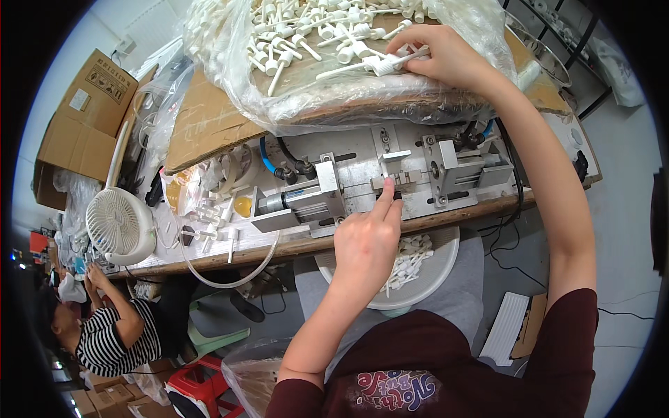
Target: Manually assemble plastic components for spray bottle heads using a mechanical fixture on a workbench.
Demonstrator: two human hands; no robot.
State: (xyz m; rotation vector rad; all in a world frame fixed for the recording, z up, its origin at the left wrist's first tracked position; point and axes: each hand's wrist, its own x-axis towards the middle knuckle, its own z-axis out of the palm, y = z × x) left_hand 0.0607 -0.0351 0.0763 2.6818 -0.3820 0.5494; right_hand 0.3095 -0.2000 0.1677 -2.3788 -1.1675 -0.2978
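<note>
My left hand (368,240) reaches over the metal fixture (401,180) in the middle of the bench. Its index finger is stretched out, the tip touching the small clamp block; the other fingers look partly curled, and I see nothing held in them. A short white piece (384,167) shows just beyond that fingertip. At the far side, my right hand (446,59) is closed around a white plastic cap with a long stem (385,65), pinched by the stem. Beside it lies a pile of similar white stemmed caps (306,28) on a clear plastic bag (279,115).
Metal cylinder units (300,198) with blue and black hoses flank the fixture. Below the bench edge sits a white basket (446,268) of small white parts. A white fan (120,221) and cardboard box (87,118) stand left. Another person (118,334) in stripes works at lower left.
</note>
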